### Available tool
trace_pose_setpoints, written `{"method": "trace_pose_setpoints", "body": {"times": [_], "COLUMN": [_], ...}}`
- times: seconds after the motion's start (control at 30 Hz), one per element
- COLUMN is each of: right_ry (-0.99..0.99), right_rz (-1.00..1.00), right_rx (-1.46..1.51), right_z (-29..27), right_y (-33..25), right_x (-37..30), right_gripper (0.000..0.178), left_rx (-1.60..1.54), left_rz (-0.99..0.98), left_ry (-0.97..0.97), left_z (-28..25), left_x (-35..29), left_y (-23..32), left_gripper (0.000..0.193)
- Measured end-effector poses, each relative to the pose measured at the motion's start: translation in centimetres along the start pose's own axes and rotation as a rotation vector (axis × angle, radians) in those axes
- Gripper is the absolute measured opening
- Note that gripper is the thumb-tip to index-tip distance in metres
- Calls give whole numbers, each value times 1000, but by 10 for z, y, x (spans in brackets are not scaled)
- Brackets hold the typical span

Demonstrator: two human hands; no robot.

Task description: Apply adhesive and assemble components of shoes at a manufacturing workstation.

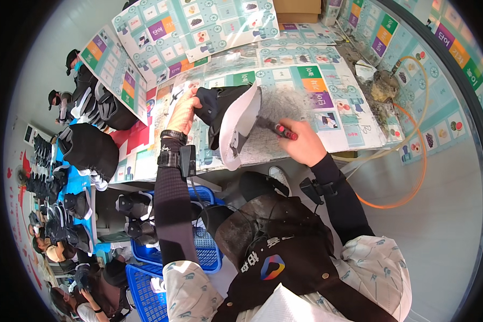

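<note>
My left hand (185,111) is closed on a black shoe (212,104) with a white sole, above the near part of the worktable (300,104). The shoe is tilted, its pale sole (239,121) turned toward the right. Close by on the right, my right hand (304,142) grips a tool with a red and black handle (285,132). Its dark, blurred end points at the sole; I cannot tell whether they touch, nor the tool's exact kind. Both wrists wear dark straps with small black boxes.
Printed boards (193,27) stand along the table's back and left. Several black shoes (88,153) are gathered at the left. Blue baskets (212,252) sit below the table edge. An orange hose (425,177) loops down at the right. Other people work at far left.
</note>
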State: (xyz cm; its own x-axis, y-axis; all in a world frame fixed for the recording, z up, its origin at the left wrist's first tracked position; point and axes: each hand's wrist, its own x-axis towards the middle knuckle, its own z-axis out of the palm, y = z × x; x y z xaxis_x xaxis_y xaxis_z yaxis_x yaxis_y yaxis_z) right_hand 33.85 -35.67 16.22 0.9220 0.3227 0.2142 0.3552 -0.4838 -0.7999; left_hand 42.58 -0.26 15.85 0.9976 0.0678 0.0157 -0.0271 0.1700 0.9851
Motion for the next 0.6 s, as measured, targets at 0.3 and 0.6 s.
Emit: {"method": "trace_pose_setpoints", "body": {"times": [0.3, 0.6], "right_ry": [1, 27], "right_rz": [-40, -9], "right_rx": [-2, 7], "right_z": [5, 6], "right_y": [2, 3], "right_x": [-3, -6], "right_gripper": [20, 20], "left_rx": [149, 383], "left_rz": [-112, -90], "left_ry": [-24, 82], "left_z": [-6, 28], "left_x": [4, -10], "left_y": [12, 17], "left_gripper": [43, 36]}}
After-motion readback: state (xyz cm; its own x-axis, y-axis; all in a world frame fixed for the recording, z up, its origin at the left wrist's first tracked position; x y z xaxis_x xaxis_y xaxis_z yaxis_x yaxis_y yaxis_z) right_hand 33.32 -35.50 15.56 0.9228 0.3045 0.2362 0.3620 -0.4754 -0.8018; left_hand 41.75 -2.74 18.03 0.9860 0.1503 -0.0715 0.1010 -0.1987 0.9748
